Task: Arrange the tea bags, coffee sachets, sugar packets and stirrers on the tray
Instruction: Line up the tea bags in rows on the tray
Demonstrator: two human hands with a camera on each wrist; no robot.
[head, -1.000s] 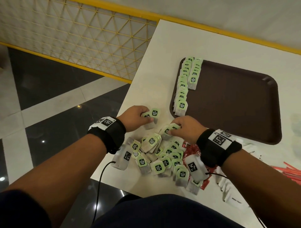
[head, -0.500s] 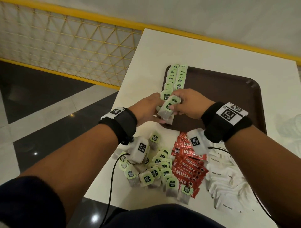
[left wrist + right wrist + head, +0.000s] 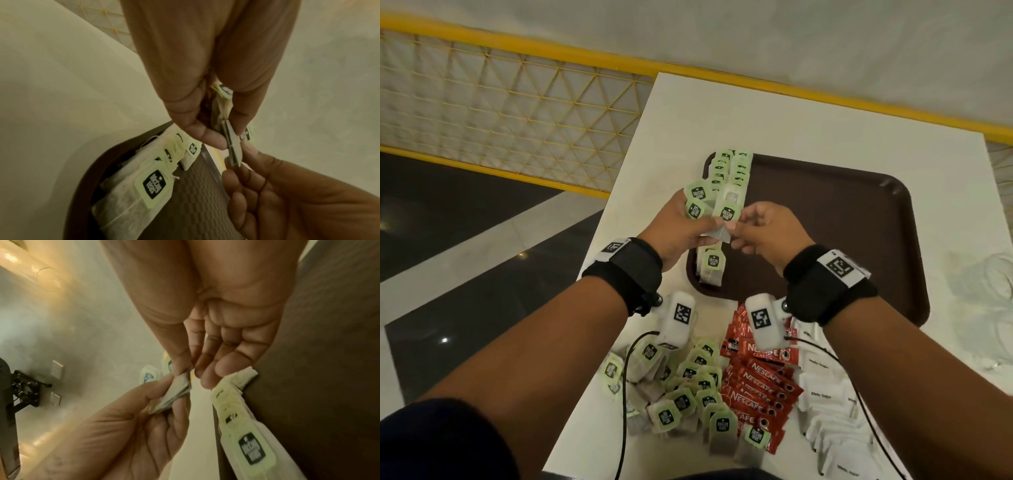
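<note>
A brown tray [image 3: 859, 219] lies on the white table, with a row of green-tagged tea bags [image 3: 732, 171] along its left edge. Above the tray's near-left corner my left hand [image 3: 681, 229] grips a small bunch of tea bags [image 3: 697, 202]. My right hand [image 3: 763, 233] pinches the lower corner of one bag [image 3: 722, 233] in that bunch; the left wrist view shows both thumbs on the bag edges [image 3: 231, 146]. Loose tea bags [image 3: 688, 387], red coffee sachets [image 3: 760, 380] and white sugar packets [image 3: 832, 421] lie near the table's front edge.
The table's left edge [image 3: 599, 240] drops to a dark tiled floor. A yellow lattice railing [image 3: 517, 113] runs behind. Crumpled clear plastic [image 3: 983, 308] lies right of the tray. Cables run from both wrist cameras across the piles.
Both hands have lifted from the loose pile and moved away from me to the tray's near-left corner, carrying tea bags. The right hand now pinches a bag in the left hand's bunch.
</note>
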